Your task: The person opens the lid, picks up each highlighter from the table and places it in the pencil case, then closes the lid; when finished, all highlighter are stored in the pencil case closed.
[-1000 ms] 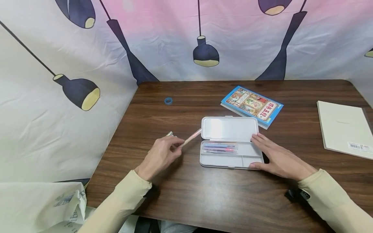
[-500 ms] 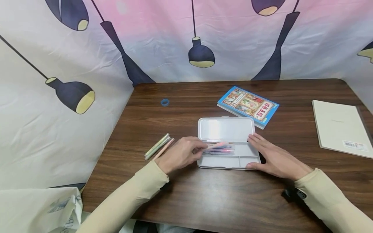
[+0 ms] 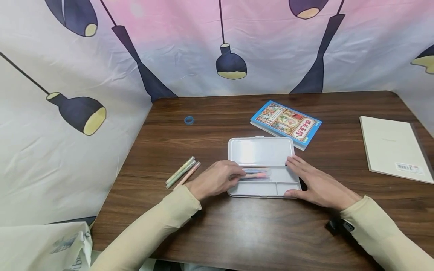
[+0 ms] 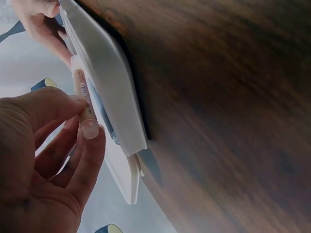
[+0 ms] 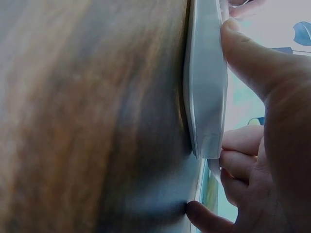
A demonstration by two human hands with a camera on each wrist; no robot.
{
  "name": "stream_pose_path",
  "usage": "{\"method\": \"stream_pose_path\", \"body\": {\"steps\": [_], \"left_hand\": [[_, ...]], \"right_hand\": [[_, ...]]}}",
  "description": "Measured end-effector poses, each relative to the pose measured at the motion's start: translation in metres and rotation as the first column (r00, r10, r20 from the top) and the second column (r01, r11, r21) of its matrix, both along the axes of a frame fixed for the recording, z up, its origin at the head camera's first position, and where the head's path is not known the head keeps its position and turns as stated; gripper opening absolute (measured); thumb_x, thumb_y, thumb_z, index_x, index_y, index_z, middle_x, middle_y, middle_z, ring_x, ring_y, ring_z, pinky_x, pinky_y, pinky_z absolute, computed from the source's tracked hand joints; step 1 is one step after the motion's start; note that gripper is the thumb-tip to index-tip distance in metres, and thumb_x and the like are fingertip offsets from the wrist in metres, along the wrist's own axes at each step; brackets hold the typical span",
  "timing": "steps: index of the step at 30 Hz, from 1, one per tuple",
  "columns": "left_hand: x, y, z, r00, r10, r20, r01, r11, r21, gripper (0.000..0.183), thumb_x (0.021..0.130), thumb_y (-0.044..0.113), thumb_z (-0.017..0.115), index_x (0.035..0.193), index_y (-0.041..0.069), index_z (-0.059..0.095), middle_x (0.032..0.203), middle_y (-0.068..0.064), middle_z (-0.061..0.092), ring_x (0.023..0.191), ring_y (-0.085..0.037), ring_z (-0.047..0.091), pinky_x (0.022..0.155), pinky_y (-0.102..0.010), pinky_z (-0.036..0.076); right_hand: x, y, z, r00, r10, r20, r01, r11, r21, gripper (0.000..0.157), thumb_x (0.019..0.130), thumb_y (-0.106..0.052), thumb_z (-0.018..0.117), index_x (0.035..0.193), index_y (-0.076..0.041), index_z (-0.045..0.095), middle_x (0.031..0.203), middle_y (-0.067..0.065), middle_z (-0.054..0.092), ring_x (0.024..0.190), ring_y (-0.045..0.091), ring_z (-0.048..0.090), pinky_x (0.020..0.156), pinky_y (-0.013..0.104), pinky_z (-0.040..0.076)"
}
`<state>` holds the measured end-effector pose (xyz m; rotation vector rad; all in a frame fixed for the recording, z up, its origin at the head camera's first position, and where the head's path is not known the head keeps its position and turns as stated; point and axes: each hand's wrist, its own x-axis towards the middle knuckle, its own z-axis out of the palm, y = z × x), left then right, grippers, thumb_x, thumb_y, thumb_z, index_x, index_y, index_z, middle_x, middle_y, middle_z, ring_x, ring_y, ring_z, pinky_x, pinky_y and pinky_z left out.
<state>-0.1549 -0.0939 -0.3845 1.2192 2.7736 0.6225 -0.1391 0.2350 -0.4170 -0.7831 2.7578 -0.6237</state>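
Note:
My left hand (image 3: 217,178) pinches a slim peach-pink pen (image 4: 85,104) between thumb and fingers in the left wrist view. In the head view that pen lies low over the back compartment of an open white pencil case (image 3: 257,189), its far end above other pens (image 3: 254,171). Whether it touches them I cannot tell. My right hand (image 3: 318,184) rests at the case's right end, thumb on the near rim and extended fingers near the hinge. The right wrist view shows the thumb (image 5: 243,41) against the rim. Yellow, green and peach pens (image 3: 183,172) lie left of my left hand.
Behind the case lies a blue-edged book (image 3: 288,122) with a colourful cover. A blue ring, perhaps a tape roll (image 3: 188,120), sits at the back left. On the right is a cream notebook (image 3: 393,145). A white bag (image 3: 44,246) stands by the left table edge.
My left hand has moved right from beside the loose pens to the case, carrying the peach-pink pen, then lowered it into the back compartment. My right hand has stayed at the case.

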Motion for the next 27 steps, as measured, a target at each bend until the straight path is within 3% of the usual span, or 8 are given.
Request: {"method": "stream_pose_path", "body": {"steps": [27], "left_hand": [[-0.0059, 0.0025, -0.009, 0.999, -0.03, -0.014, 0.03, 0.999, -0.019, 0.022, 0.092, 0.004, 0.069, 0.111, 0.012, 0.076, 0.108, 0.0, 0.072, 0.103, -0.014, 0.066, 0.094, -0.029, 0.052]], "right_hand": [[0.0008, 0.0001, 0.0005, 1.0, 0.004, -0.012, -0.004, 1.0, -0.006, 0.099, 0.086, -0.068, 0.061, 0.157, -0.007, 0.029, 0.164, 0.014, 0.023, 0.15, 0.032, 0.022, 0.111, 0.058, 0.034]]}}
